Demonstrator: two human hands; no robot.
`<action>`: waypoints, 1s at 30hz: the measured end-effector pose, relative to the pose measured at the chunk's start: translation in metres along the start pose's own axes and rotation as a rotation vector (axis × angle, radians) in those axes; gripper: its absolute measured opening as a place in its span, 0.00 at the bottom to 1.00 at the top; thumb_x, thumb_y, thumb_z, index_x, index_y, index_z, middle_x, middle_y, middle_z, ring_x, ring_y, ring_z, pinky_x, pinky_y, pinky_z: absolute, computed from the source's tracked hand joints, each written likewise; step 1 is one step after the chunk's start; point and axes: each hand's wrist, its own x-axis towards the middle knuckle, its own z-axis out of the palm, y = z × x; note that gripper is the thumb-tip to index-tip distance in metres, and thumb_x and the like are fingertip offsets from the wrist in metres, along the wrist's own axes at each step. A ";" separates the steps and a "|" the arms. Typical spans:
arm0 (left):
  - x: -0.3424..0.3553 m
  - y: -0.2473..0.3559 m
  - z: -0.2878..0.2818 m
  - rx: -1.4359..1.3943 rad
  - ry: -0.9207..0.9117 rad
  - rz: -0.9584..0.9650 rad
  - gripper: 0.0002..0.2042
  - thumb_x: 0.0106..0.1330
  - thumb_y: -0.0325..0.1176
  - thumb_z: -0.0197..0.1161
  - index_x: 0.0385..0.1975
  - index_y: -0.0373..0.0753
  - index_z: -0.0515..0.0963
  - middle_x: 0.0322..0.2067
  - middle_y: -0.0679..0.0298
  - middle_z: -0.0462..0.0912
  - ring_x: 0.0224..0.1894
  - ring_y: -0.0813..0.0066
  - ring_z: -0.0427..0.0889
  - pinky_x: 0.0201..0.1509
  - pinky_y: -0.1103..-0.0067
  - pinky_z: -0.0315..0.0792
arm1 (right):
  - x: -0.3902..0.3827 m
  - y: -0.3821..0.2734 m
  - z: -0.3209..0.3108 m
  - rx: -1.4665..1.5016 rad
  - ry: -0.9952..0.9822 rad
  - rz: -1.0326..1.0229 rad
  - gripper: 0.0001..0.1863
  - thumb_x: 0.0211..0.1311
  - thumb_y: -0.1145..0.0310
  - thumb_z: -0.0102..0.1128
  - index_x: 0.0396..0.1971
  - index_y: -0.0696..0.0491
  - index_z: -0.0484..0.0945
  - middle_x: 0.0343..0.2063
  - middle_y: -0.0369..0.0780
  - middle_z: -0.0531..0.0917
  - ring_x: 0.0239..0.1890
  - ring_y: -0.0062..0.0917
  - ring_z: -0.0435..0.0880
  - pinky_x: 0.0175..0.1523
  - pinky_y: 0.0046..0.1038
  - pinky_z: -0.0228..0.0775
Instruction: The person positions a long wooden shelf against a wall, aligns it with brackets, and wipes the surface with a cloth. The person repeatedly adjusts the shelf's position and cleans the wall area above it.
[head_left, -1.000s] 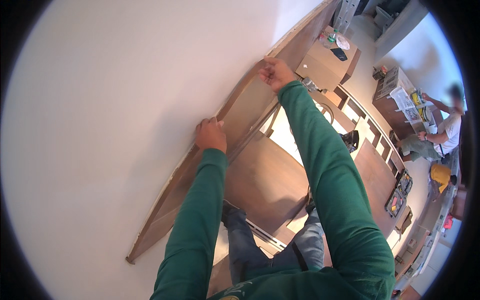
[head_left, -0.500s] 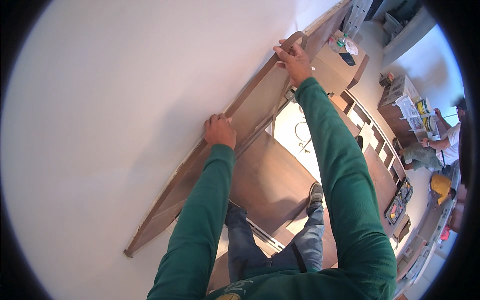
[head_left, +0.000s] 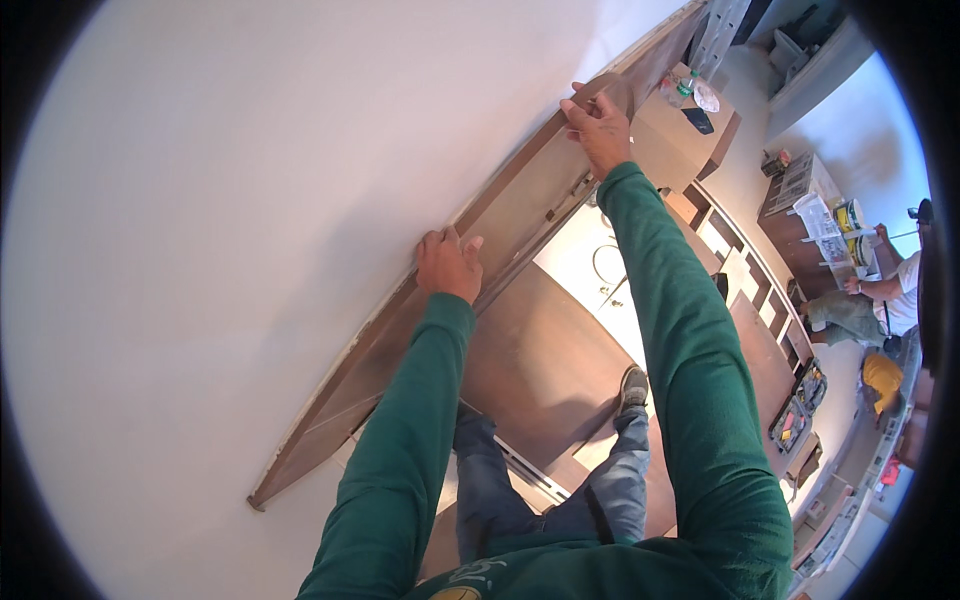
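Note:
A long brown panel [head_left: 530,185] stands on edge close to the white wall, running diagonally from lower left to upper right. Along its top edge lies a thin brown edging strip [head_left: 497,182]. My right hand [head_left: 602,135] pinches this strip near the far end, where its free part bends over in a curve beside the fingers. Lower down the same edge, my left hand [head_left: 447,266] curls its fingers over the panel top, with the thumb raised apart. The fingertips on the wall side are partly hidden.
A brown board [head_left: 550,350] lies by my legs. Beyond my right arm are a cardboard box [head_left: 665,140] with a bottle [head_left: 686,86], a slatted wooden frame [head_left: 745,245] and an open tool case [head_left: 795,410]. A co-worker [head_left: 885,290] is at the far right, near buckets [head_left: 850,215].
My right hand has moved slightly right and down, and the loop of strip now shows its broad face. The left hand has shifted a little right along the edge, its thumb lifting.

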 end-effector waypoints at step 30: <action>-0.019 -0.029 -0.010 0.051 0.046 0.109 0.19 0.66 0.41 0.63 0.53 0.38 0.76 0.51 0.57 0.76 0.57 0.54 0.73 0.56 0.61 0.74 | -0.006 0.002 0.001 0.027 0.022 -0.096 0.20 0.61 0.69 0.69 0.52 0.56 0.81 0.28 0.30 0.76 0.29 0.13 0.75 0.34 0.19 0.71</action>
